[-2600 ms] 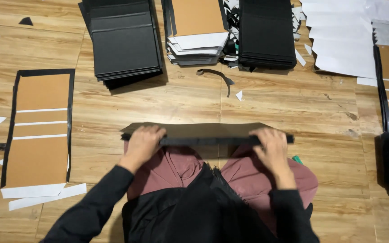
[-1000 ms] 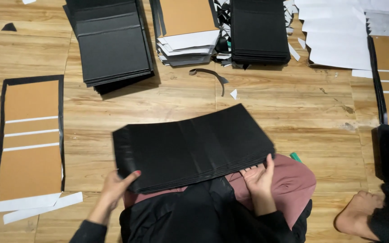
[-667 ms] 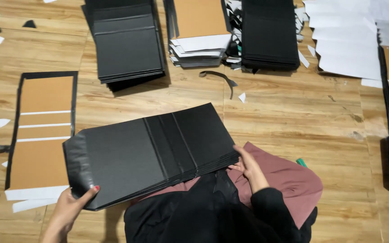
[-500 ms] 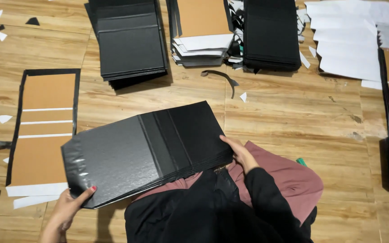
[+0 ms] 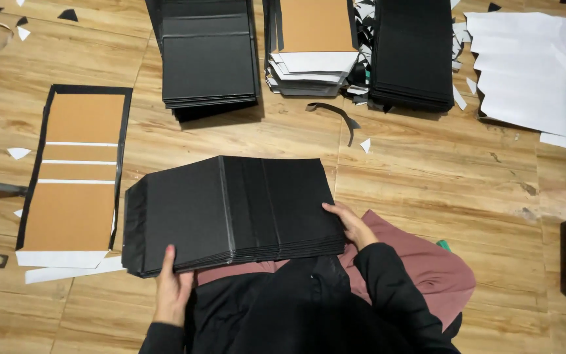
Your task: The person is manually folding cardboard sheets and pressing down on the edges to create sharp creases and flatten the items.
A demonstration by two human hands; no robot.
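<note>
A thick stack of black creased covers [image 5: 230, 210] lies flat across my lap, just above the wooden floor. My left hand [image 5: 173, 292] grips its near left edge, thumb on top. At the stack's right near corner, my right hand [image 5: 350, 224] holds the edge with fingers against the side. The stack's top sheet shows two fold lines down its middle.
On the floor to the left lies a brown board panel with black border [image 5: 76, 167] and white strips. At the back stand a pile of black covers [image 5: 207, 56], a pile topped by brown board [image 5: 312, 39], another black pile [image 5: 414, 52] and white sheets [image 5: 525, 72]. Paper scraps lie scattered.
The stack was upright on edge, then tipped down flat and swung to the left across my lap. Both hands shifted to its near edge and corner.
</note>
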